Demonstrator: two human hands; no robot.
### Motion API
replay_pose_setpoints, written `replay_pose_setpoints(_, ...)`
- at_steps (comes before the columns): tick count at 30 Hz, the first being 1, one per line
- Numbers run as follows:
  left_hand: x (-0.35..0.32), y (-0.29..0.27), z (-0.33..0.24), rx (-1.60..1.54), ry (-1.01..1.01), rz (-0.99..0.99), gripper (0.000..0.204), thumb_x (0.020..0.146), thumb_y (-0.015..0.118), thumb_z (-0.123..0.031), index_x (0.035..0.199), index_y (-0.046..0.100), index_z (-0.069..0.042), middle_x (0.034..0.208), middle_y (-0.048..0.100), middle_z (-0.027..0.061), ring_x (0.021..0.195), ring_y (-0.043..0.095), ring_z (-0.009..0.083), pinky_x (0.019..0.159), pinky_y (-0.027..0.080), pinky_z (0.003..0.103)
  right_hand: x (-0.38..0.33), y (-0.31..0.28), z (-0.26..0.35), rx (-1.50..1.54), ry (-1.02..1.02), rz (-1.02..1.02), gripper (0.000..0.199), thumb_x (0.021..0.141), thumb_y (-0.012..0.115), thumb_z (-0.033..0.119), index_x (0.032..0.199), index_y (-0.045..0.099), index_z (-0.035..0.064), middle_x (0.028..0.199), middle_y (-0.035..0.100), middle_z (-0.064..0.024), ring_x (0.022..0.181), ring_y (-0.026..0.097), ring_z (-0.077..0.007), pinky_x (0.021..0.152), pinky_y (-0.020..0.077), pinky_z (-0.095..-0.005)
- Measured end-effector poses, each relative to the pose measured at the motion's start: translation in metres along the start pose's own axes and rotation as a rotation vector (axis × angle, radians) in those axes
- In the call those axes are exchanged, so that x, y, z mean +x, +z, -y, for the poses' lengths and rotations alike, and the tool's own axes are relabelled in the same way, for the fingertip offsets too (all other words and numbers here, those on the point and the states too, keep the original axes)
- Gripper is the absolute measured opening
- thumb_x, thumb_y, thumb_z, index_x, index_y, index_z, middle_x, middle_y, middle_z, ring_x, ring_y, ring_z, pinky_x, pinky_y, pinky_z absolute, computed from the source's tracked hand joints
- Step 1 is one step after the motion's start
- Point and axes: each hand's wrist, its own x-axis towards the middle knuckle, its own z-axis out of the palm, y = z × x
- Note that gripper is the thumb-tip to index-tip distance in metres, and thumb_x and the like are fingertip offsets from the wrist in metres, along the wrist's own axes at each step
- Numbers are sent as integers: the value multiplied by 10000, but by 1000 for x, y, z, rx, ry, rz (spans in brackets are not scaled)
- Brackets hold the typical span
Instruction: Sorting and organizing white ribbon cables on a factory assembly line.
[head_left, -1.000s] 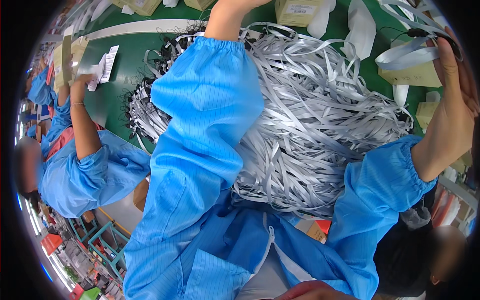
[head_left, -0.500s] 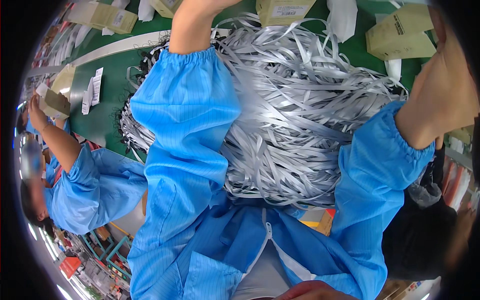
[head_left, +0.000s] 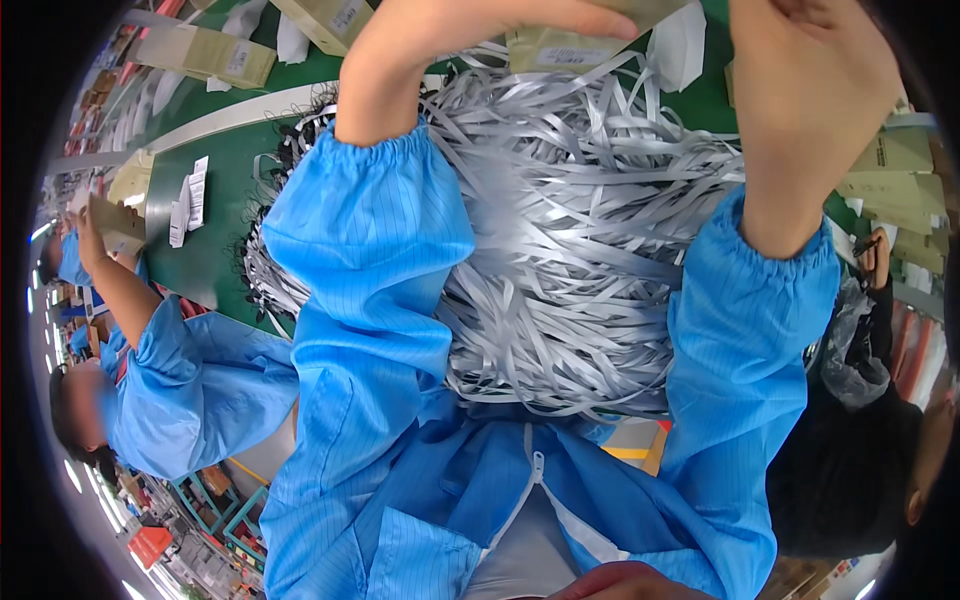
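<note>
A large heap of flat silver-grey ribbon straps (head_left: pixel 570 220) with thin black cords along its left side lies on the green table in front of me. My left hand (head_left: pixel 450 35) reaches over the heap's far left part. Its thumb stretches rightward across a beige cardboard box (head_left: pixel 560 52) at the far edge; the other fingers fall outside the picture. I cannot tell whether the hand grips the box. My right hand (head_left: pixel 815 90) is raised beyond the heap's far right corner, its fingers cut off by the upper edge. What it holds, if anything, is hidden.
More beige boxes (head_left: pixel 205 55) stand at the far left, others (head_left: pixel 895 190) at the right. A white wrapped piece (head_left: pixel 676 48) lies beside the middle box. Printed slips (head_left: pixel 190 200) rest on the green table (head_left: pixel 225 245). A co-worker (head_left: pixel 180 380) at left handles a box; someone in black (head_left: pixel 840 470) is at right.
My right hand has swung inward and to the left, covering most of the right-hand box. My left hand has extended rightward, its thumb coming across the middle box.
</note>
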Motion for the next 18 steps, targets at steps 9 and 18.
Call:
replay_pose_setpoints(9,-1,5,-1,-2,-115,60,1176,589,915,-139,1536,218,-131,871,440,41,805,492,163,760,447,282,-1,-10,0,-94,196,400,174,812,667,-84,986,655,-79,780,678,-192,695,698,-275,606,507,-296)
replay_pose_setpoints(18,-3,3,-7,30,-148,69,1162,602,897,-121,1539,210,-142,888,444,55,805,491,171,765,447,286,-5,-2,-9,56,183,294,203,815,639,-74,1016,649,-48,819,674,-217,714,672,-363,647,524,-361)
